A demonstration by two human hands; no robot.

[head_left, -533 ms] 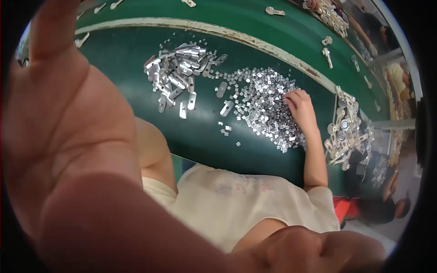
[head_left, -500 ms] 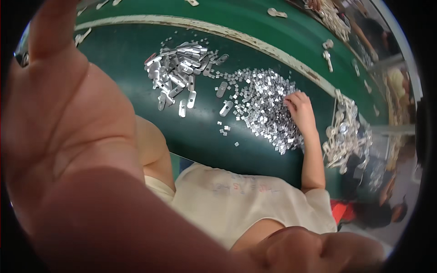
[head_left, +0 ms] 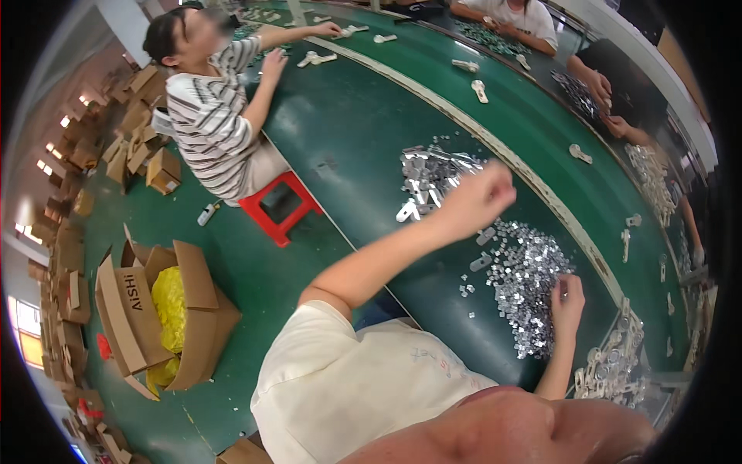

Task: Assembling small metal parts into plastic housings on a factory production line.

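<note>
My left hand (head_left: 485, 199) is raised over the table, its fingers curled together beside the pile of oblong silver metal plates (head_left: 423, 184). Whether anything sits between those fingers is hidden. At the right edge of the heap of small square metal pieces (head_left: 529, 282), my right hand (head_left: 568, 300) has its fingertips bent in against the heap. What it pinches is too small to make out. A few loose oblong plates (head_left: 481, 263) lie between the two piles.
A green conveyor (head_left: 533, 116) with white handle-shaped parts runs beyond a worn rail (head_left: 525, 151). More white parts (head_left: 610, 363) are heaped at right. A co-worker in a striped shirt (head_left: 209, 124) sits at far left on a red stool (head_left: 280, 207). An open carton (head_left: 166, 309) stands on the floor.
My left hand, open and close to the camera before, is now over the table with curled fingers. The view has swung, showing the floor and co-worker at left. My right hand stays at the heap.
</note>
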